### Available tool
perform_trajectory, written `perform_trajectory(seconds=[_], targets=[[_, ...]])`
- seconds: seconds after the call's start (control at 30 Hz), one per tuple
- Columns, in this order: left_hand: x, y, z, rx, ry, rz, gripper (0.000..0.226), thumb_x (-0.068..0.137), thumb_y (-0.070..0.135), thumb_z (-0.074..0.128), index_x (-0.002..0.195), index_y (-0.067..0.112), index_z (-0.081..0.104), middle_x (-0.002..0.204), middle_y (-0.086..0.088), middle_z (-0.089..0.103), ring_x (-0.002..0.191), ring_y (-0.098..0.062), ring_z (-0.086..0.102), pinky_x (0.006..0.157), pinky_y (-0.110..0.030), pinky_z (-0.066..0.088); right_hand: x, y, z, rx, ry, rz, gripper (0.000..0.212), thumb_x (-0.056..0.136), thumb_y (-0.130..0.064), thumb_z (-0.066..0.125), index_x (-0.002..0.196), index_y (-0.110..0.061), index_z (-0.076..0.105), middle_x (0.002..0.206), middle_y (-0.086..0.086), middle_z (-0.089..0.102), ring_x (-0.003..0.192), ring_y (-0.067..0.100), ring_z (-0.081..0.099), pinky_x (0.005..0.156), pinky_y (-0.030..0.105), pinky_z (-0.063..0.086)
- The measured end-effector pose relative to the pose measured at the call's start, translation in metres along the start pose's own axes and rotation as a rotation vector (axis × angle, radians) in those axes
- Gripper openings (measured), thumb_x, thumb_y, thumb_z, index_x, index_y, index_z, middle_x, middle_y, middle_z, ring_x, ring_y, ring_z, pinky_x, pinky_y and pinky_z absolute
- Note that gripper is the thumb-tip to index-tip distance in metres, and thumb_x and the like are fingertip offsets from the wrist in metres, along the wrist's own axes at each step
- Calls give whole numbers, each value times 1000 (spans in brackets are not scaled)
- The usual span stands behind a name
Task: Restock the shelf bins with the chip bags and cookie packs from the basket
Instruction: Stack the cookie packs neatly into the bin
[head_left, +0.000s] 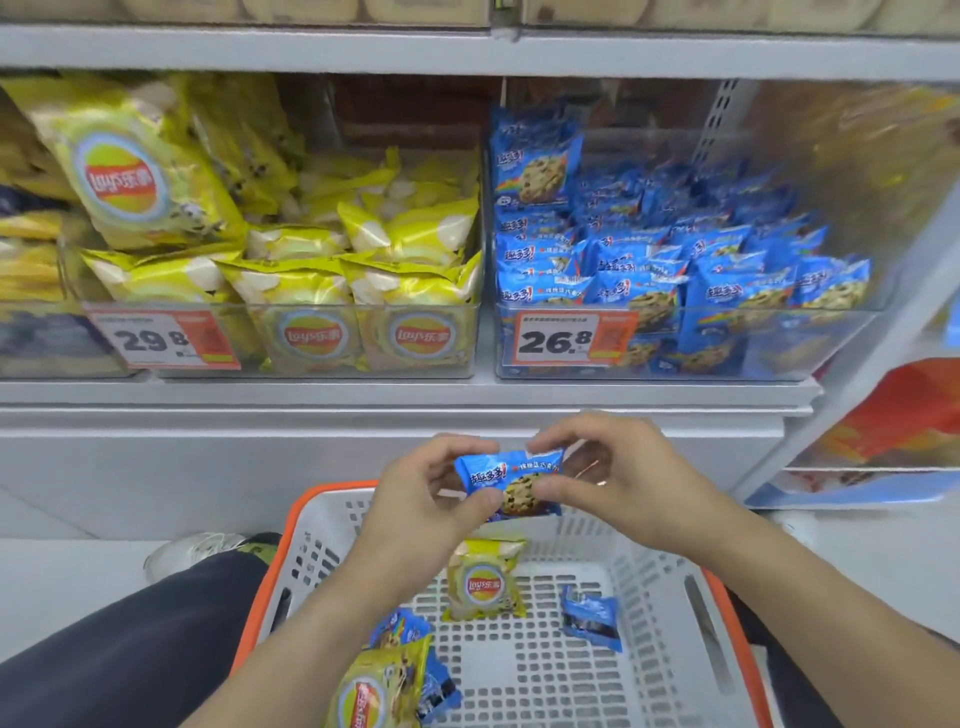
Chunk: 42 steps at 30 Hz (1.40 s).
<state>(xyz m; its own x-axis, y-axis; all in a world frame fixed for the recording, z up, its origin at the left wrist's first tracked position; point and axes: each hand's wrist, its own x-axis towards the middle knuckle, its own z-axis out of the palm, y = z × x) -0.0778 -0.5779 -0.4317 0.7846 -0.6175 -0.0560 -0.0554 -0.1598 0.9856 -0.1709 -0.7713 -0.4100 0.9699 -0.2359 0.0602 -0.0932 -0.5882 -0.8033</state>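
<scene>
Here I pinch one blue cookie pack (511, 483) with both hands (415, 499) (613, 478) above the basket (649, 587); dropped loosely, it could miss the cookie bin (779, 343).

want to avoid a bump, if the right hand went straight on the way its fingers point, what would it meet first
The right hand points leftward across the cookie pack it pinches. Past the pack, it would probably meet the left hand first, which grips the pack's other end; depth looks about equal.

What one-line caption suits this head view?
Both hands hold a blue cookie pack above the basket, below stocked shelf bins.
</scene>
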Motion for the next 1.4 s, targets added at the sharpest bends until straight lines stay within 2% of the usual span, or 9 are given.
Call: perform_trajectory(seconds=[0.13,0.23,0.37,0.53,0.73,0.93,1.07,1.2,1.4], targets=[[16,28,6,-10,109,194,38,84,11,77,114,31,66,100,6,75,93,-18,70,79,-41,59,7,-18,-10,-143,316,-279,20,81,-20,81,99,-21,73,90,-11,65,72,7,67,70,19,54],[29,48,9,41,243,349,49,80,27,76,127,30,59,106,11,71,100,-12,67,82,-32,55,17,-32,-22,-168,499,-444,20,84,-11,79,102,-12,73,94,-2,64,76,11,65,70,27,56],[53,74,2,388,382,601,52,86,26,75,134,19,55,121,6,60,115,-7,55,98,-17,41,37,-45,-42,-200,682,-484,18,90,-8,72,108,-9,71,100,3,60,81,15,64,68,30,56],[92,79,-4,911,389,715,57,93,42,52,142,12,48,141,-7,48,129,-29,44,110,-42,34,74,-48,-60,-299,843,-465,15,91,-11,68,106,-10,69,101,5,59,81,8,57,75,37,52],[108,64,-1,950,415,697,56,99,41,43,150,20,38,156,3,37,138,-15,37,110,-37,24,124,-48,-76,-266,872,-295,15,88,-22,68,103,-21,67,105,-2,55,78,21,64,76,47,52],[111,56,-1,941,443,743,55,100,41,43,151,20,38,157,5,36,139,-10,40,111,-39,27,161,-57,-79,-395,721,-147,18,90,-28,68,108,-28,70,117,6,58,96,27,63,90,38,48],[112,53,-2,944,451,758,54,99,41,45,150,20,40,157,4,36,132,-12,46,110,-37,27,171,-59,-75,-439,675,-131,20,92,-28,65,111,-27,70,123,6,55,83,26,64,88,33,49],[112,53,-1,929,454,756,55,99,40,47,150,21,41,157,4,36,126,-12,49,109,-35,25,170,-56,-77,-387,643,-112,27,95,-29,61,121,-28,68,132,4,54,103,20,61,89,19,38],[109,60,-1,887,410,715,56,98,42,43,149,22,40,157,5,38,138,-9,40,111,-36,23,135,-57,-80,-391,759,-225,29,95,-19,58,123,-15,62,122,9,45,97,27,60,86,32,45]])
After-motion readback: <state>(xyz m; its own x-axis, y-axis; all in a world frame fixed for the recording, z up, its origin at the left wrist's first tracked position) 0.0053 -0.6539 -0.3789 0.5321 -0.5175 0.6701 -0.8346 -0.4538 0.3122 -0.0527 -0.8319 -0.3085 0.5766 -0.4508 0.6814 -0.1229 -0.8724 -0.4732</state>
